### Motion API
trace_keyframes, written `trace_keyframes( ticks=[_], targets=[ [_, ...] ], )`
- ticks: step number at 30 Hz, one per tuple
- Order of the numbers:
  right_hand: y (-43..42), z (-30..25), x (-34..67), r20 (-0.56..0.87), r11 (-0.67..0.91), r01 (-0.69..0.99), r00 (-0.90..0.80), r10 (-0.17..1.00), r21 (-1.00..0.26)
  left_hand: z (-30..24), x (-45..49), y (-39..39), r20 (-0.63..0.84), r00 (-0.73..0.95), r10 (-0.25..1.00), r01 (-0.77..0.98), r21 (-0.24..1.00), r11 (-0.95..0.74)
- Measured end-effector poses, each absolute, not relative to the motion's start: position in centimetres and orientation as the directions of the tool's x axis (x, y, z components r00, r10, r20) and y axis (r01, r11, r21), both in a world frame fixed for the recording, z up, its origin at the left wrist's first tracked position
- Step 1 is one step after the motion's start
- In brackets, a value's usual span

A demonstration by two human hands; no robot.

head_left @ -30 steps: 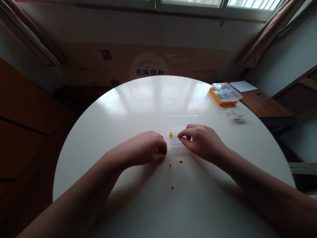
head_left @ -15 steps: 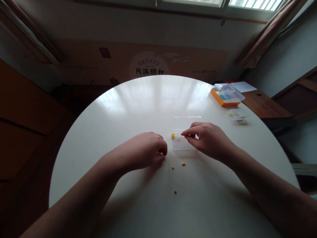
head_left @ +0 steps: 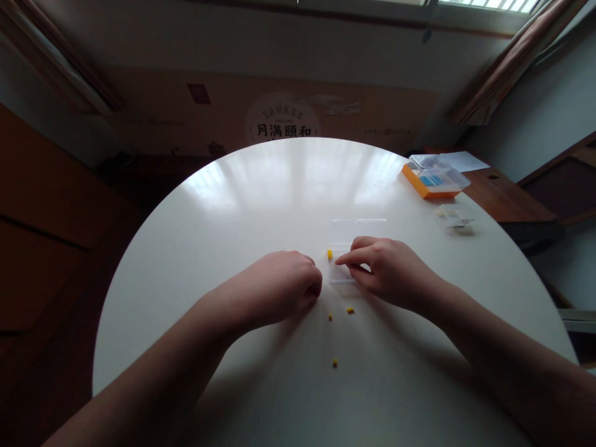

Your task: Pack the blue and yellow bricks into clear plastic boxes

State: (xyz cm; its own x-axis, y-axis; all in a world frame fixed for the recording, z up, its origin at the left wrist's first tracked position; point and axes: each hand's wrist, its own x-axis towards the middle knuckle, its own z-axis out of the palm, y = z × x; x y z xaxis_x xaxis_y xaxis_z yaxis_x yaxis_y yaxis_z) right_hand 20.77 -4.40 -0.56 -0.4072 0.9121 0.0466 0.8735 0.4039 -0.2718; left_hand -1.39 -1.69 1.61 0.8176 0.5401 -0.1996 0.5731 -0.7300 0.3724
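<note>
A clear plastic box (head_left: 342,277) with its lid (head_left: 358,230) laid back is on the white table. A small yellow block (head_left: 329,254) stands at the box's left end. Over the box is my right hand (head_left: 388,267), its index finger stretched out with the tip down inside; the thumb is apart from it. Whether that fingertip touches a piece is hidden. My left hand (head_left: 291,282) rests just left of the box with fingers curled closed, and what they hold, if anything, is out of sight. In front lie loose yellow pieces (head_left: 350,310).
Toward the right edge of the table (head_left: 153,273) is an orange case (head_left: 423,186) with clear lids. A small clear box (head_left: 455,216) with pale contents sits in front of it. A brown wooden surface (head_left: 507,192) with a white sheet (head_left: 464,161) adjoins behind.
My right hand's index finger has straightened and lowered to where a tiny yellow piece showed in the box; that piece is now hidden. My left hand stays curled. The view has shifted slightly.
</note>
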Motion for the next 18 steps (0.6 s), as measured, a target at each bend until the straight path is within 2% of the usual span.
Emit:
trace_keyframes(
  ticks=[11,18],
  targets=[
    [-4.29,-0.2,19.79,0.029,0.4,0.879,-0.407,0.913,-0.258,1.61,-1.35,-1.67,-0.201,0.823,0.531,0.565,0.371,-0.736],
    [-4.31,-0.35,20.11,0.093,0.367,0.885,-0.356,0.93,-0.285,1.62,-1.47,-1.7,-0.177,0.839,0.514,0.54,0.385,-0.749]
  ],
)
